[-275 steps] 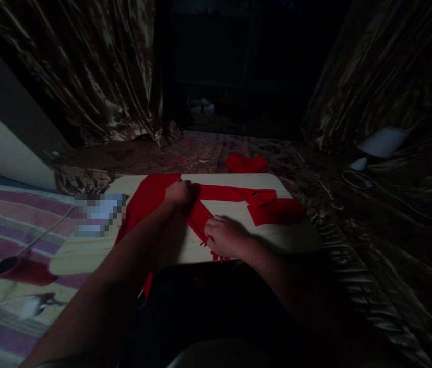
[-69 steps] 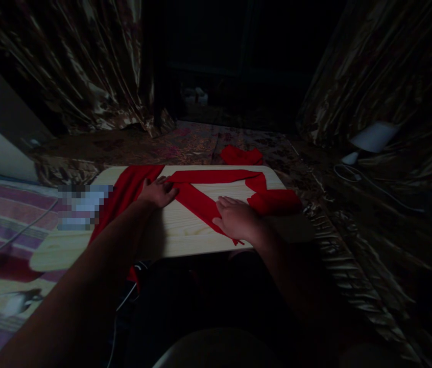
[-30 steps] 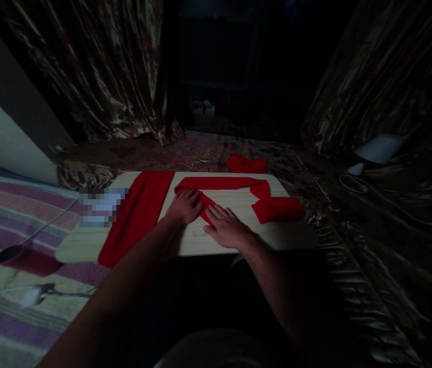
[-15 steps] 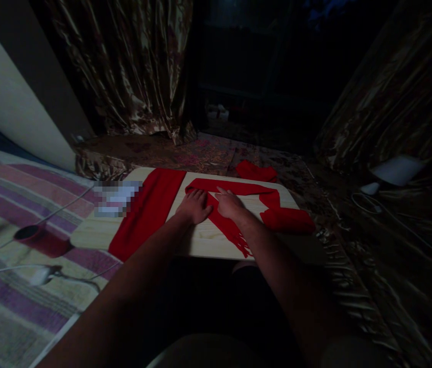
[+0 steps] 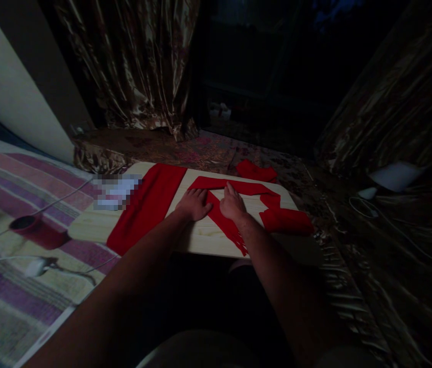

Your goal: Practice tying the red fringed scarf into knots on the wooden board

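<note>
A narrow red scarf point(image 5: 222, 218) with a fringed end lies bent at an angle on a pale wooden board point(image 5: 196, 239). My left hand point(image 5: 193, 205) lies flat on the scarf at its bend, fingers spread and thumb out. My right hand point(image 5: 233, 203) rests with fingers stretched forward, the tips at the lower edge of the scarf's far strip. On the right the strip turns down toward a thicker folded red part point(image 5: 287, 221) at the board's edge. A wide flat red cloth point(image 5: 149, 204) lies across the board to the left of my left hand.
Another red cloth piece point(image 5: 256, 170) lies just beyond the board. To the left, a dark red cylinder point(image 5: 40, 233) and a white plug with cables point(image 5: 37, 267) lie on a striped bedspread point(image 5: 5, 209). A white lamp-like object point(image 5: 396, 175) stands at right.
My right hand has changed from a pointing finger to outstretched fingers and now touches the far strip's edge. My left hand stays at the bend. The view has shifted slightly.
</note>
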The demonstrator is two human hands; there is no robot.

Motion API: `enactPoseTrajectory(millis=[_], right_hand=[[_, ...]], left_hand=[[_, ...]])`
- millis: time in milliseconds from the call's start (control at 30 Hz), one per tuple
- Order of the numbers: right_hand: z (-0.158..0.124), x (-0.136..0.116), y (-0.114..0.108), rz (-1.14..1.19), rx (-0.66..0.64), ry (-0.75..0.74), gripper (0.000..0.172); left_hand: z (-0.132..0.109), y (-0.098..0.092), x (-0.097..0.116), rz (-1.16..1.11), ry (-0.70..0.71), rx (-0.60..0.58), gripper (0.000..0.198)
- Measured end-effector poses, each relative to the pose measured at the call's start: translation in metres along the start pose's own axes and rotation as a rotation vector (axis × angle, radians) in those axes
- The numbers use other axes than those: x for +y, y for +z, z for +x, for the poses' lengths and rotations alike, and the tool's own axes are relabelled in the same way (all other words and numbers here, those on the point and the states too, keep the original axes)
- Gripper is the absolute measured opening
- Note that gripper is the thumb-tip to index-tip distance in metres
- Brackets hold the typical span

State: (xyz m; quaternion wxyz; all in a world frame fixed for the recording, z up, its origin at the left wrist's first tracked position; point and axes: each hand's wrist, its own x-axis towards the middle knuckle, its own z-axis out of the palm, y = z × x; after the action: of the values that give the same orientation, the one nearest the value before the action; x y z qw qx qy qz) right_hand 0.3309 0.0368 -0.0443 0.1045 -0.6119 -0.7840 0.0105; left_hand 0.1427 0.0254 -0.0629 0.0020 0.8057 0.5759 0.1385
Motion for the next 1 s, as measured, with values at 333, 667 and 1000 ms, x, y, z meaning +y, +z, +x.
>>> enactPoseTrajectory(millis=[333, 667, 1000], right_hand=[[0.008, 0.003, 0.006, 0.032, -0.01, 0.096, 0.067], [0.011, 0.008, 0.009, 0.051, 0.021, 0.135, 0.07], [0.003, 0.005, 0.004, -0.005, 0.049, 0.06, 0.053]], left_hand=[[0.0, 0.002, -0.003, -0.002, 0.008, 0.007, 0.077], [-0.002, 0.0, -0.003, -0.028, 0.048, 0.065, 0.071], [-0.003, 0.0, -0.002, -0.008, 0.078, 0.094, 0.067]])
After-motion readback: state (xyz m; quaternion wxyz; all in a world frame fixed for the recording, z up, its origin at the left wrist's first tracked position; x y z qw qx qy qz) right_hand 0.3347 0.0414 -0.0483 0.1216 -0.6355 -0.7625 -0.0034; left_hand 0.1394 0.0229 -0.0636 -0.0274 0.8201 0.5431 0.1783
